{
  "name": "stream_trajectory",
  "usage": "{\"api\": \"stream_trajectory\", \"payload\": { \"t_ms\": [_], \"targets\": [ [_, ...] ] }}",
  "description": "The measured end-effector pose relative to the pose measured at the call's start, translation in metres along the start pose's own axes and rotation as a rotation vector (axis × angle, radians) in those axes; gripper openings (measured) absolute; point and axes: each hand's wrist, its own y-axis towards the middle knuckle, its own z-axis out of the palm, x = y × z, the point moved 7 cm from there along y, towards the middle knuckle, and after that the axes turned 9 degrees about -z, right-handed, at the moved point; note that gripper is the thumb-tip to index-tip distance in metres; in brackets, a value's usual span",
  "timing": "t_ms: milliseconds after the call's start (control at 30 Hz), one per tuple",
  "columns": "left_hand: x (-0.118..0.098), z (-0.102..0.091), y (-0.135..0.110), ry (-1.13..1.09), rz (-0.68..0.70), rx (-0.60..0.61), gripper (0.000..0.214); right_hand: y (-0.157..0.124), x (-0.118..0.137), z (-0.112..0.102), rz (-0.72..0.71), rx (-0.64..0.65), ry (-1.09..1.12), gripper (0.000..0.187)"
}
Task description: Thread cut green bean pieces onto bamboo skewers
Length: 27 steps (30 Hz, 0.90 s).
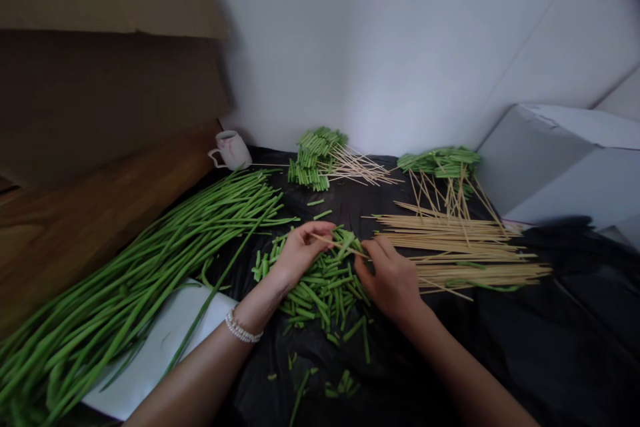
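A thin bamboo skewer (345, 247) spans the gap between my two hands above a heap of cut garlic scape pieces (320, 293). My right hand (390, 275) pinches it near one end. The curled fingers and thumb of my left hand (303, 250), with a beaded bracelet on that wrist, close around its other end. A green piece lies at the skewer's middle; whether it is threaded on, I cannot tell. Loose bamboo skewers (450, 233) lie in rows beside my right hand. Long uncut garlic scapes (165, 240) spread out on the left.
Filled skewers (320, 150) are stacked at the back, and another filled stack (440, 161) rests farther right. A white mug (233, 150) stands by the wall. A white box (565, 160) sits at right, a cardboard box (110, 80) at left. Black sheeting (400, 367) covers the surface.
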Motion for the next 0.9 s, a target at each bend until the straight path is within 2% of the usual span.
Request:
{"api": "stream_trajectory", "payload": {
  "t_ms": [100,167,233,367,500,600,733,900],
  "targets": [
    [0.009,0.015,-0.004,0.050,-0.068,0.169,0.031,-0.001,0.016,-0.005,-0.103,-0.062,-0.016,0.017],
    [0.011,0.021,-0.007,0.052,-0.080,0.258,0.029,-0.002,0.021,-0.003,-0.135,-0.043,0.000,0.019],
    [0.010,0.024,-0.008,0.064,-0.069,0.295,0.025,-0.002,0.022,0.000,-0.146,-0.016,0.017,0.021],
    [0.001,0.015,-0.005,0.050,-0.025,0.218,0.022,-0.003,0.013,0.003,-0.076,0.020,0.052,0.025],
    [-0.007,-0.009,0.004,-0.092,-0.035,0.075,0.027,-0.003,-0.003,0.008,0.055,0.090,0.026,0.025],
    [-0.009,-0.025,0.010,-0.189,-0.042,0.002,0.035,-0.003,-0.008,0.012,0.089,0.131,0.036,0.026],
    [-0.008,-0.029,0.012,-0.264,-0.053,0.006,0.042,-0.002,-0.004,0.010,0.058,0.107,0.034,0.026],
    [-0.010,-0.024,0.009,-0.256,-0.050,0.035,0.032,-0.003,0.001,0.008,-0.024,0.062,-0.012,0.025]
  ]
}}
